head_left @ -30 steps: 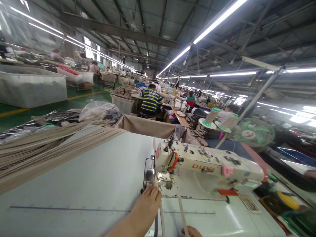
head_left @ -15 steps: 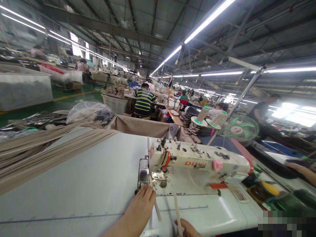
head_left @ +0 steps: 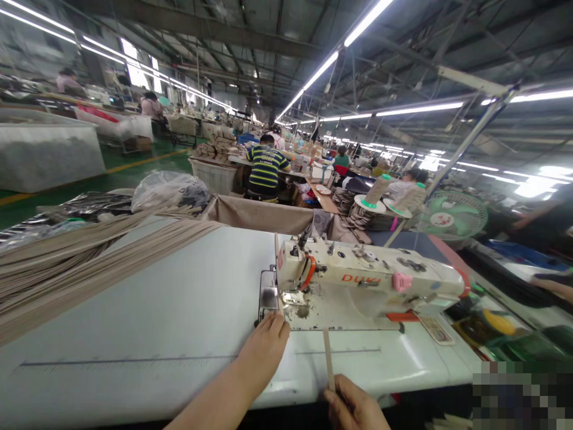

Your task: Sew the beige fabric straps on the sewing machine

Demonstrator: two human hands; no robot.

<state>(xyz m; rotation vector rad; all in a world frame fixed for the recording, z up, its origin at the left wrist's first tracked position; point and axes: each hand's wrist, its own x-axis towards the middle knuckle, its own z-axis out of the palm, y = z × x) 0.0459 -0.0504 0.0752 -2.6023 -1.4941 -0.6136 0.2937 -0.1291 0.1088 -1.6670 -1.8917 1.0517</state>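
My left hand point(head_left: 268, 337) lies by the needle end of a white sewing machine point(head_left: 371, 275), its fingers pressed together over a narrow beige fabric strip point(head_left: 281, 306). Just past the fingertips the strip runs up along the needle area; the rest is under the hand. Near the table's front edge, my right hand point(head_left: 356, 403) pinches a second beige strip point(head_left: 329, 355) between thumb and fingers. This strip points up toward the machine bed, its far end free. A metal plate in a wire frame point(head_left: 269, 297) sits left of the needle.
Long beige strips point(head_left: 111, 266) lie bundled across the white table point(head_left: 179, 298) on the left. Behind the machine are a fabric-lined bin point(head_left: 264, 218), thread cones point(head_left: 378, 191) and a green fan point(head_left: 452, 216). A co-worker in a striped shirt point(head_left: 265, 170) sits ahead.
The view has tipped down slightly, so the machine and table appear higher. The strip's tail below my left hand no longer shows. More of my right hand is visible, still pinching its strip.
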